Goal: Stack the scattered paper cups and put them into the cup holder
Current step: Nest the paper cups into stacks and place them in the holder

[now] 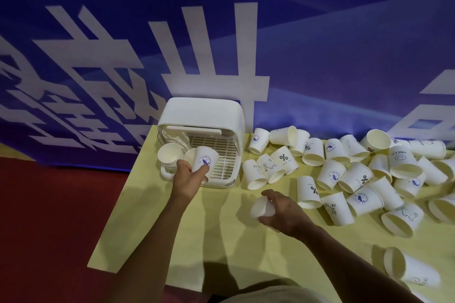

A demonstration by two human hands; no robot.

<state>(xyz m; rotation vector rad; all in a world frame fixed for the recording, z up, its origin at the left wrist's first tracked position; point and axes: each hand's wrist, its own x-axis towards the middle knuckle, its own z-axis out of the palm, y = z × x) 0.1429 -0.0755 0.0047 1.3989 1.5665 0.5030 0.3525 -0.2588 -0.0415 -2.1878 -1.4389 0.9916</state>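
Cluttering the table (197, 241): loose cups (331, 174), holder (204, 110)

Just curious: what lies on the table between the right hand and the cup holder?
Nothing: the head view shows only bare yellow table, with shadows, between the right hand, gripping a white cup, and the cup holder.

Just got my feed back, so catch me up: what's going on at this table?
Paper-cup tidying is under way. The left hand holds a whale-print cup at the open front of the white cup holder, where a few cups already sit. The right hand grips a second cup over the yellow table. Many loose cups lie scattered to the right.
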